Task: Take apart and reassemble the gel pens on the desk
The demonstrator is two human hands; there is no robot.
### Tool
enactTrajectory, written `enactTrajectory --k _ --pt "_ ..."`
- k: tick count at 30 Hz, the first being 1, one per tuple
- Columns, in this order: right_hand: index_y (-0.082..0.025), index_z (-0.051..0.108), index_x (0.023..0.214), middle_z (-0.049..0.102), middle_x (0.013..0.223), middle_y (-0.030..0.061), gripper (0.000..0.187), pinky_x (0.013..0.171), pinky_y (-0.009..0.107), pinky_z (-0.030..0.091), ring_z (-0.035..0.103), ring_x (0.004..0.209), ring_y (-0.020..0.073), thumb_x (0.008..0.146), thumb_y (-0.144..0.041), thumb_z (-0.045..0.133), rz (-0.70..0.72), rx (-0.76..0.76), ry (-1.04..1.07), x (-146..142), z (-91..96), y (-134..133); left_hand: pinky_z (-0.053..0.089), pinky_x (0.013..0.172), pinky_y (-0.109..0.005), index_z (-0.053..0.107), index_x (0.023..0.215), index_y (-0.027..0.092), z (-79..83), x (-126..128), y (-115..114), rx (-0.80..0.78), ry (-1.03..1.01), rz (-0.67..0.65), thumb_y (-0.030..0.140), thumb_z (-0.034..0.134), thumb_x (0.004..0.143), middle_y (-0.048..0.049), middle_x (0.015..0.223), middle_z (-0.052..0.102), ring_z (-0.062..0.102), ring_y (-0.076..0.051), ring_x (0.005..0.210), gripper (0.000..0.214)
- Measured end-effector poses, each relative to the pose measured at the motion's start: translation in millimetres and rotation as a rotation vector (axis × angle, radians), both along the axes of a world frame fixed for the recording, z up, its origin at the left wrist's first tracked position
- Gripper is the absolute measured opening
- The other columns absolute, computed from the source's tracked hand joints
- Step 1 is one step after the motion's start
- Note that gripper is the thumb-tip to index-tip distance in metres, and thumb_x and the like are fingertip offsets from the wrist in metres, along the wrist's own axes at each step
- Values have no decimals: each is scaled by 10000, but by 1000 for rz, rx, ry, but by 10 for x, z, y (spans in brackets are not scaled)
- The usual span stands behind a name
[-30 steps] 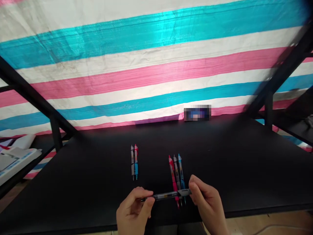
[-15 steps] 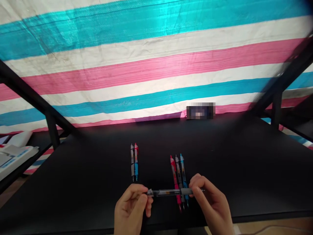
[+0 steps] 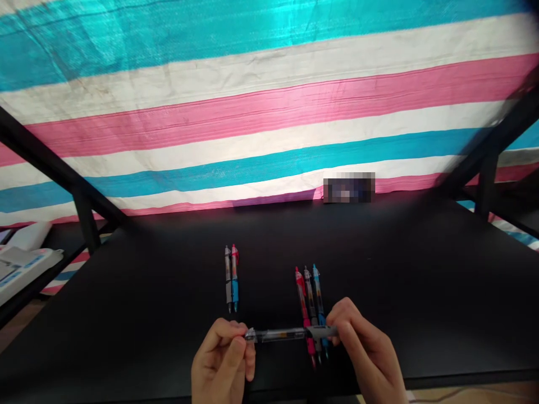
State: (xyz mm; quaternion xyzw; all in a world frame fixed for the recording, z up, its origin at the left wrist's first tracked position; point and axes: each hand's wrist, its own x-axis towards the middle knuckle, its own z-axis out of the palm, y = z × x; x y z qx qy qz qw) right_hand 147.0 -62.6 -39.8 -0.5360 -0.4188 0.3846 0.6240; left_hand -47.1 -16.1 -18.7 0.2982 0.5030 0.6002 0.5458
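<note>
A clear-barrelled pen (image 3: 280, 335) with a grey grip is held level between my two hands, above the table's near part. My left hand (image 3: 223, 359) pinches its clip end between thumb and fingers. At the grey grip end, my right hand (image 3: 364, 348) is closed on the pen, and its fingers hide the tip. Behind and partly under the held pen lie a red pen (image 3: 300, 287), a grey pen (image 3: 309, 289) and a blue pen (image 3: 318, 286), side by side. Farther left, a grey-grip pen (image 3: 228, 275) and a red-topped pen with a blue grip (image 3: 234, 275) lie together.
The black table (image 3: 168, 325) stretches under everything. A striped tarp (image 3: 252, 123) hangs behind it. Dark slanted frame bars (image 3: 54, 171) flank both sides. A pixelated box-shaped patch (image 3: 348, 188) stands at the back edge. On the left sits a white device (image 3: 29, 269).
Both hands still hold the pen. My left hand has shifted slightly left, and my right fingers now cover the tip that stuck out before. The view has moved slightly.
</note>
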Motion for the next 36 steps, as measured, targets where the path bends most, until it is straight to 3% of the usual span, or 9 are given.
enactTrajectory --k 5,10,14,19,23,27,32,36 --pt "-258 661 896 557 913 20 250 776 314 397 517 853 209 1009 -481 653 -8 0 36 5 -4 -13 467 405 -191 711 664 182 35 -5 27 -34 -59 -27 430 1033 566 5 760 644 574 -94 509 418" --pt "-224 536 721 468 785 6 423 675 312 364 448 721 187 1060 -476 553 25 -29 17 9 -21 -18 441 392 -160 734 669 190 65 19 23 -29 -114 3 405 1045 555 19 746 626 575 -83 515 395" --pt "-239 640 852 513 829 12 288 703 308 376 461 769 196 998 -487 654 1 -22 38 18 -12 -16 468 396 -184 741 654 182 29 -36 49 -18 -97 -63 400 1043 556 14 726 611 570 -91 499 386" --pt "-222 531 698 449 741 7 432 652 313 354 412 698 186 1040 -480 581 36 -38 33 20 3 -15 429 414 -159 739 693 185 54 2 23 -2 -109 -2 404 1027 601 23 730 597 529 -63 502 373" --pt "-226 637 807 502 788 16 348 653 313 369 439 711 189 978 -528 662 -6 -41 23 23 -20 -13 447 398 -183 726 659 180 57 1 21 -9 -99 -47 412 1038 566 12 732 604 549 -81 497 400" --pt "-217 608 719 506 720 6 413 624 299 366 453 669 171 1014 -505 634 -2 -49 71 20 -35 -16 452 408 -177 742 687 187 2 -56 34 4 -96 -32 400 1023 611 8 745 611 563 -85 517 361" --pt "-239 727 886 610 829 28 206 683 297 456 543 744 184 927 -431 790 -34 0 223 45 -58 -26 482 446 -194 748 713 198 -41 -86 34 0 -86 -59 432 999 654 7 781 628 568 -90 542 348" --pt "-263 761 941 643 859 61 93 700 334 529 614 844 235 938 -355 774 -15 140 320 146 -151 -6 463 503 -180 688 714 207 -31 -73 24 36 -142 -1 409 959 728 33 673 567 499 -89 565 338"
